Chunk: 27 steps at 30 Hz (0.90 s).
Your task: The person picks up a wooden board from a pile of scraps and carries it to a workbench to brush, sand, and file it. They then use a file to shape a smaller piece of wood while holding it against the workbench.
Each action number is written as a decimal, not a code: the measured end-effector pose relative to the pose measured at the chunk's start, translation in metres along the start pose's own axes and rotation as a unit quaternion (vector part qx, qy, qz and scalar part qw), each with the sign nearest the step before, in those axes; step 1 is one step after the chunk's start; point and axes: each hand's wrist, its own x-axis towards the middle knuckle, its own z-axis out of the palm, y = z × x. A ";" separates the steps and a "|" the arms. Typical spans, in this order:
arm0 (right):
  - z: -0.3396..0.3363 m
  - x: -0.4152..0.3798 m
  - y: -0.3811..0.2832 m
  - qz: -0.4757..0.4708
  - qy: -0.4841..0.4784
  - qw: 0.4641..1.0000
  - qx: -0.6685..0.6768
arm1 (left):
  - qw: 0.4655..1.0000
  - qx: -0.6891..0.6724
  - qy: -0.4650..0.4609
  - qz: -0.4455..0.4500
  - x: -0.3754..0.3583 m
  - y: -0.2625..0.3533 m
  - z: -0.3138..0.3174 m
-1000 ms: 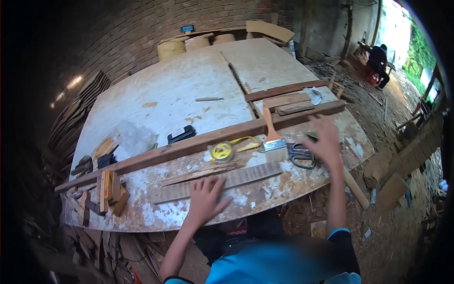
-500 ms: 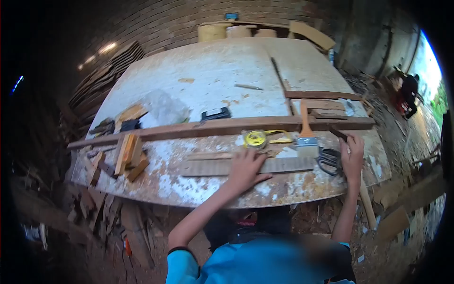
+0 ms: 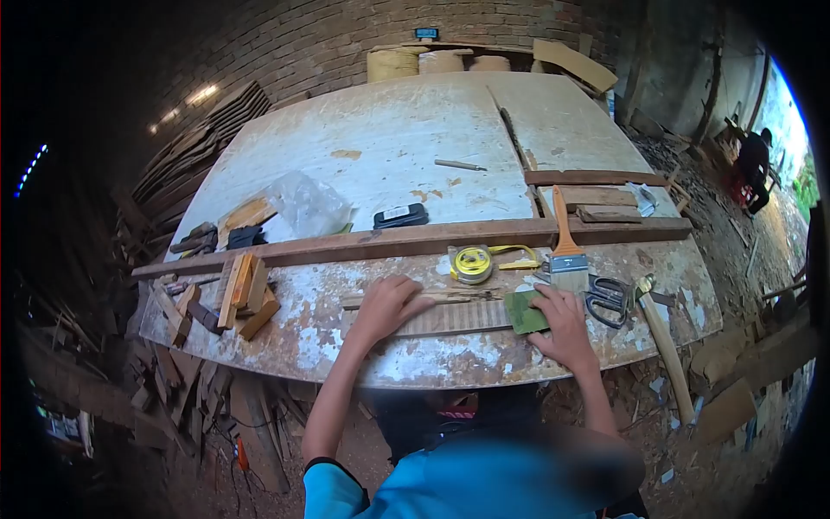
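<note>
A flat grey-brown wooden board (image 3: 467,318) lies near the front edge of the worktable, with a thinner wood strip (image 3: 462,295) along its far side. Over the board's left part, my left hand (image 3: 386,309) holds it down, its fingers bent across the far edge and the thumb apart. My right hand (image 3: 564,329) is closed on a green piece of sandpaper (image 3: 522,313), which sits against the board's right end. Just beyond that hand lie a paintbrush (image 3: 568,265) and black-handled scissors (image 3: 608,301). A yellow tape measure (image 3: 471,265) rests behind the board.
A long wooden beam (image 3: 380,240) crosses the worktable (image 3: 406,130). Wood blocks (image 3: 246,294) stand at left, a hammer (image 3: 664,350) overhangs the front right edge. Behind the beam are a black case (image 3: 400,216) and plastic bag (image 3: 304,203). A person (image 3: 755,164) is far right.
My right hand has come left and down from beside the scissors, bringing the sandpaper onto the board's right end. My left hand has slid left along the board. The hammer's head is now uncovered.
</note>
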 end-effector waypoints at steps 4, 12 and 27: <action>-0.002 -0.003 -0.001 0.009 -0.003 1.000 0.001 | 0.997 -0.046 0.066 0.005 0.004 -0.005 -0.004; 0.000 0.001 -0.002 0.014 0.012 1.000 0.011 | 0.917 -0.370 -0.044 -0.142 0.031 0.004 -0.036; 0.002 0.002 -0.002 0.020 0.016 1.000 0.016 | 0.592 -0.799 -0.049 -0.094 0.036 0.017 -0.028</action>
